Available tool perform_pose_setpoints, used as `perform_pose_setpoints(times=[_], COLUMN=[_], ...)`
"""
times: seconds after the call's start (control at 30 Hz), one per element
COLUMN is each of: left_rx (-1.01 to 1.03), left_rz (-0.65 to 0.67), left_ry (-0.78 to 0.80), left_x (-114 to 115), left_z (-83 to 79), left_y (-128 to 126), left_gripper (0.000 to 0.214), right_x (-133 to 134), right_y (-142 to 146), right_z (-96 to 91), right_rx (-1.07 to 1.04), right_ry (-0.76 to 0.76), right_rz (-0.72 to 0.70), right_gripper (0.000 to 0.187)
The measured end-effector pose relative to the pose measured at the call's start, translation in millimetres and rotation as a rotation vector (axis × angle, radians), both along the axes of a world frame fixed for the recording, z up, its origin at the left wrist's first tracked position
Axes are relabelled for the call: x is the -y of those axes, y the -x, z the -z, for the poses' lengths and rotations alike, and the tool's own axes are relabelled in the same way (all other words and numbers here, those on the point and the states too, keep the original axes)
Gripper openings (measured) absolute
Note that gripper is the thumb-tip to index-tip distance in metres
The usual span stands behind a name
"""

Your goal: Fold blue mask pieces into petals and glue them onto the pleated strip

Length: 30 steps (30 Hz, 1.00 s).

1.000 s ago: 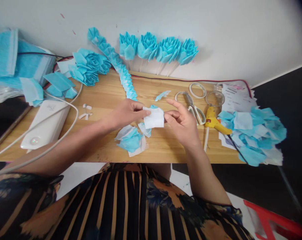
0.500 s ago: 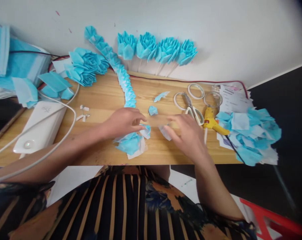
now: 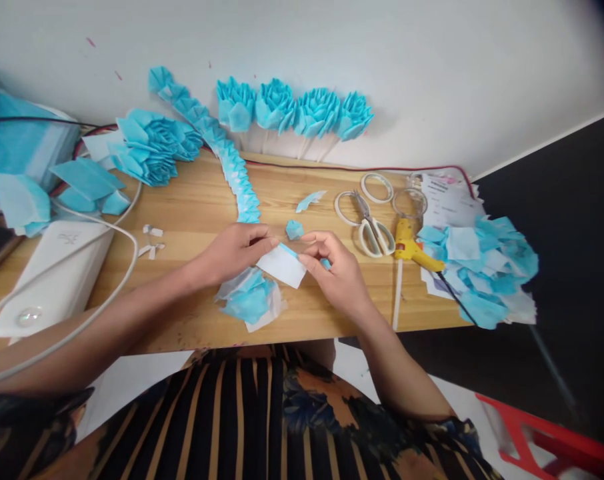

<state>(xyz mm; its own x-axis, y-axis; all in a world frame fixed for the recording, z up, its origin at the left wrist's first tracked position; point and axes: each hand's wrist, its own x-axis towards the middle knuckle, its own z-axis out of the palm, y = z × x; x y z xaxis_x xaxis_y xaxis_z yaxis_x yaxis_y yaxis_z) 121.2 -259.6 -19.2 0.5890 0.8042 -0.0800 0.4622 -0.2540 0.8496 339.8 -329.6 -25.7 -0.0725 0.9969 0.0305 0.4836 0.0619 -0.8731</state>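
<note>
My left hand [image 3: 235, 250] and my right hand [image 3: 335, 273] both pinch a small white paper piece with a blue edge [image 3: 282, 265] just above the wooden table [image 3: 202, 200]. The left fingers hold its upper left corner, the right fingers its right edge. Directly below it lies a small heap of blue and white paper pieces [image 3: 249, 301]. A tiny folded blue piece [image 3: 295, 229] rests on the table just beyond my hands. A long chain of folded blue paper [image 3: 222, 150] runs from the wall down to my left hand.
Several blue paper flowers [image 3: 292, 110] lean on the wall, and a bigger one [image 3: 152, 143] lies at the left. Scissors [image 3: 367, 223], tape rolls [image 3: 377, 187], a yellow glue gun [image 3: 409, 245] and a pile of blue paper squares [image 3: 482, 267] lie to the right. A white device with cables [image 3: 52, 273] sits at the left.
The paper piece was held upright between both hands, then both hands dropped to the table in a blur. Now they hold it tilted, low over the heap.
</note>
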Motion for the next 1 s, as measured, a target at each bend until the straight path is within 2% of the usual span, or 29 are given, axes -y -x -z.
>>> perform_pose_setpoints(times=[0.17,0.37,0.5,0.63,0.7,0.87,0.93,1.0], left_rx=[0.017,0.039,-0.003,-0.076,-0.134,-0.337,-0.345,-0.293], left_rz=[-0.041,0.017,0.049,0.049,0.105,0.283,0.291,0.238], left_ry=[0.002,0.024,-0.031,-0.09,-0.141,-0.333,-0.345,-0.339], left_x=[3,7,6,-3,-9,-17,-18,-18], left_z=[-1.9,-1.4,-2.0,-2.6,-0.7,6.0,5.4,2.0], left_y=[-4,-5,-2,-2,-6,-15,-14,-11], left_gripper=[0.04,0.038,0.039,0.038,0.036,0.027,0.028,0.029], right_x=[2,6,3,-16,-30,-56,-62,-64], right_y=[1,4,-8,-31,-36,-24,-18,-16], right_z=[-2.8,-6.1,-5.9,-6.9,-5.6,5.4,10.7,14.1], right_rx=[0.046,0.101,0.171,0.266,0.357,0.534,0.526,0.45], right_ry=[-0.01,-0.043,-0.061,-0.059,-0.084,-0.09,-0.05,-0.013], right_rz=[-0.026,-0.172,-0.086,0.009,-0.014,-0.124,-0.125,-0.097], right_gripper=[0.025,0.044,0.035,0.035,0.034,0.04,0.042,0.043])
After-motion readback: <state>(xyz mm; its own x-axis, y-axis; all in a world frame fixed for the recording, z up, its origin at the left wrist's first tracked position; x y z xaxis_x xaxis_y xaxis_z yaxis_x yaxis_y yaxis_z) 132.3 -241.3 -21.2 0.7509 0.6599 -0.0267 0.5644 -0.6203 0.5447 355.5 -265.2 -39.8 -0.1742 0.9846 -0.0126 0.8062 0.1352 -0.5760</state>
